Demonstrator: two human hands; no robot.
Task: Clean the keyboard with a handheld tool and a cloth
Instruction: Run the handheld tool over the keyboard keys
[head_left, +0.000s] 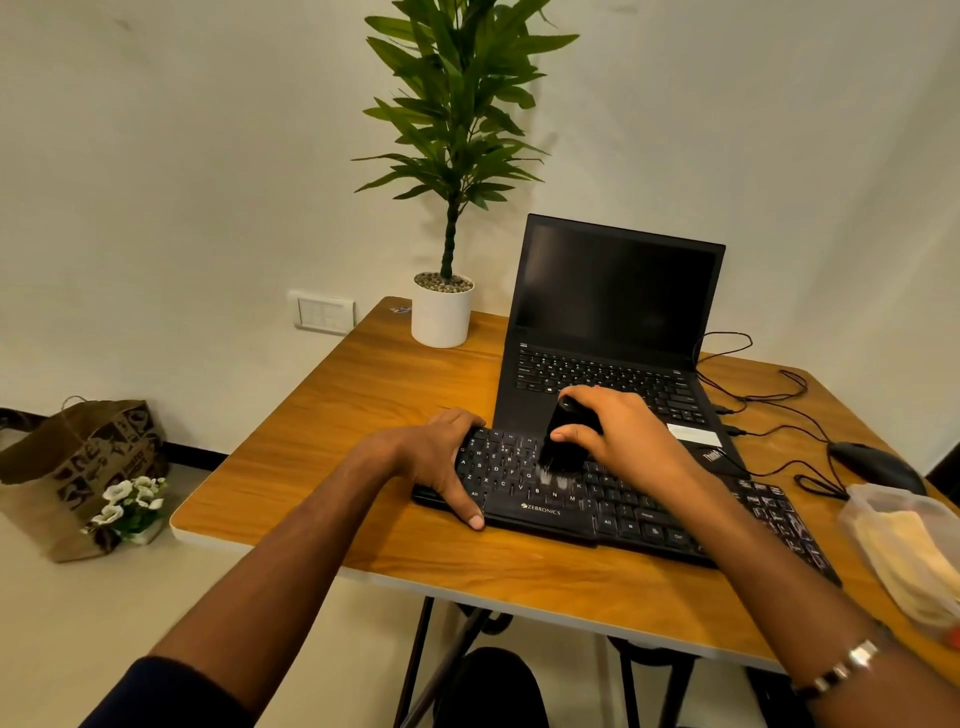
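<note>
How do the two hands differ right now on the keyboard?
The right hand grips the brush over the middle keys; the left hand holds no tool. The left hand clasps the keyboard at its left end, thumb on the front edge. Both are on the keyboard.

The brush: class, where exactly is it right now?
In the head view, the brush is gripped by the right hand, bristles on the keyboard middle keys, just in front of the laptop.

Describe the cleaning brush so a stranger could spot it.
On the wooden table, find the black keyboard in front of the open laptop. The brush stands over its letter keys, gripped by the right hand. It is the only bristled thing there.
</note>
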